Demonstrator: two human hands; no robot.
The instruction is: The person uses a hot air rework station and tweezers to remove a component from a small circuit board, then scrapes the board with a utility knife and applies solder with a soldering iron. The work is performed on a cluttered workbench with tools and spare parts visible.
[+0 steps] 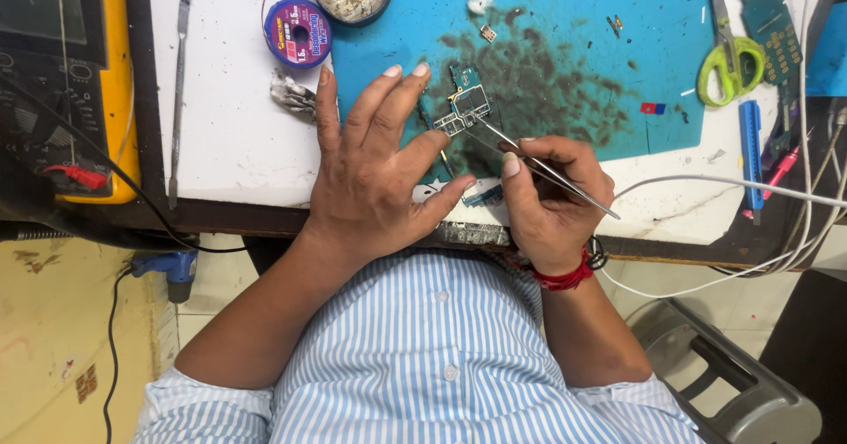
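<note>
Here the right hand (551,201) pinches tweezers (529,163) tip-down on the circuit board (465,106), steadied by left hand (375,170) fingertips.

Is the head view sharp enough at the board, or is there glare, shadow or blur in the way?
Head view: even, soft light, no strong glare; the board and tweezers in the right hand look sharp. The left hand casts only a faint shadow on the blue mat. Dark stains on the mat are grime, not shadow. Frame edges bend slightly, as at the meter.
</note>
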